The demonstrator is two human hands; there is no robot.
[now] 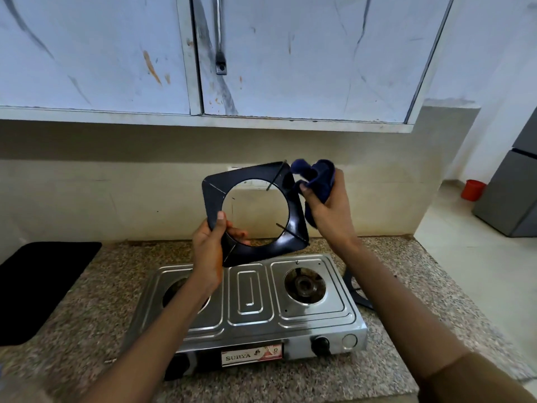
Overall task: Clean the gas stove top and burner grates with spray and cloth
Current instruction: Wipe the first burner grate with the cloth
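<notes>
My left hand (209,245) grips the lower left corner of a black square burner grate (293,210) and holds it tilted up above the stove. My right hand (325,207) is closed on a bunched dark blue cloth (315,177), which touches the grate's upper right edge. Below them, the steel two-burner gas stove (250,303) sits on the counter with both grates off; its right burner (304,285) is bare, and my left forearm partly hides the left one. A second black grate (359,289) lies on the counter to the right of the stove, mostly behind my right arm. No spray bottle shows.
The speckled granite counter (110,286) carries a black mat (37,283) at the left. White cabinet doors (116,53) hang low overhead. At the far right are a tiled floor, a red bucket (473,189) and a grey fridge (514,193).
</notes>
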